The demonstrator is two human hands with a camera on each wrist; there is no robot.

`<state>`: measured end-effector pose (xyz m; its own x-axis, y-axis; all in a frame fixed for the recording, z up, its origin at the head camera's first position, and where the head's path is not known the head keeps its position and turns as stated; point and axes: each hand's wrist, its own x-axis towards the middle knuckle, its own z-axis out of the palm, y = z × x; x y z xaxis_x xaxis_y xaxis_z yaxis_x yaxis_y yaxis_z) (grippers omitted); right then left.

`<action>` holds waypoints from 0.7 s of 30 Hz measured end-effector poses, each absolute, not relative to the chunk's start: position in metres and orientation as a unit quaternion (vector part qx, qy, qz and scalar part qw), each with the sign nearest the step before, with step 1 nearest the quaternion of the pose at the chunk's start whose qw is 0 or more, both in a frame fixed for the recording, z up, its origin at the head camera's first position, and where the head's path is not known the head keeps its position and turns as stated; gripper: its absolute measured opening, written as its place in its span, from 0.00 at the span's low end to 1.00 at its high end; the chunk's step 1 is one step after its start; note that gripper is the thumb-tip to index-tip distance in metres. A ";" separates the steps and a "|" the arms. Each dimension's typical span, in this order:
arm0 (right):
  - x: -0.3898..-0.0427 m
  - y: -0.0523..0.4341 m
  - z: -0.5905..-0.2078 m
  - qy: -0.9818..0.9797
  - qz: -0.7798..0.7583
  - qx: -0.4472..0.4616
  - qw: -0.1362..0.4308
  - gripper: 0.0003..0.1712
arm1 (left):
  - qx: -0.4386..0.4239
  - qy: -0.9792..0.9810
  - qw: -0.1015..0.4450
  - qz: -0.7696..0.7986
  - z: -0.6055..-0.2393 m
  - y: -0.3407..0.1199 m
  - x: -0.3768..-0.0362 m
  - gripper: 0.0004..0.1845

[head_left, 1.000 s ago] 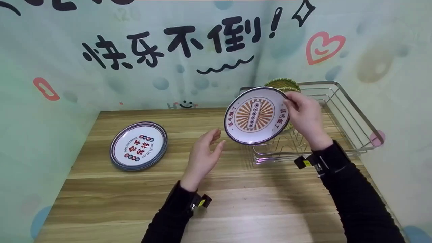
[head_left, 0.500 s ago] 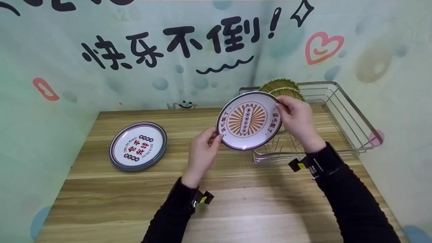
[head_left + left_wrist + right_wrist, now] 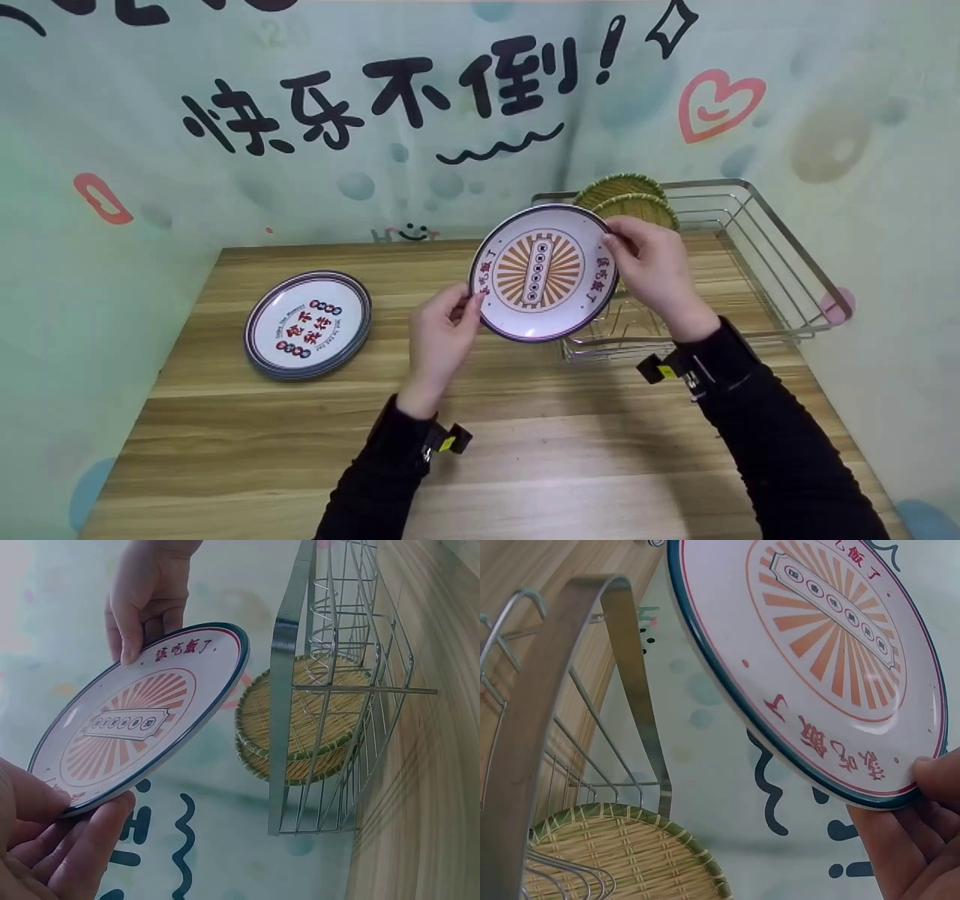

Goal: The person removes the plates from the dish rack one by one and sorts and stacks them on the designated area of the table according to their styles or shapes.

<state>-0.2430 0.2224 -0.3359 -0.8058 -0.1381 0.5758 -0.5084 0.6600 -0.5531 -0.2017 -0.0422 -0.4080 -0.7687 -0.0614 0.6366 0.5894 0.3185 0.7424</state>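
A white plate (image 3: 540, 322) with a dark rim and an orange sunburst print is held tilted in the air between both hands. My left hand (image 3: 439, 341) pinches its left edge, thumb on the face and fingers behind. At the opposite edge, my right hand (image 3: 656, 274) grips the rim the same way. Behind the plate stands a metal wire dish rack (image 3: 787, 262), partly hidden by it. Two round woven bamboo trays (image 3: 637, 206) stand upright in the rack, seen whole in the left wrist view. Well left of my left hand lies a stack of plates (image 3: 300, 330).
The wooden tabletop (image 3: 540, 480) runs up to a printed backdrop (image 3: 360, 195) at the back. Side walls (image 3: 75, 315) bound it on the left and right. The rack occupies the back right corner, its metal rim (image 3: 795, 247) raised above the table.
The plate has moved left and slightly down, away from the rack. My left hand, apart from it a second ago, has taken hold of its left edge. The bamboo trays show more.
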 end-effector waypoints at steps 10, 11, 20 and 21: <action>-0.241 0.220 -0.336 -0.885 0.370 0.199 0.201 0.07 | -0.173 -0.740 0.308 -0.572 -0.411 -0.048 -0.201 0.05; -0.241 0.220 -0.336 -0.885 0.371 0.202 0.199 0.07 | -0.171 -0.738 0.308 -0.575 -0.411 -0.048 -0.201 0.05; -0.241 0.221 -0.342 -0.875 0.374 0.250 0.181 0.07 | -0.127 -0.733 0.270 -0.611 -0.410 -0.055 -0.198 0.07; -0.241 0.222 -0.342 -0.875 0.372 0.255 0.176 0.07 | -0.123 -0.734 0.266 -0.613 -0.410 -0.056 -0.198 0.07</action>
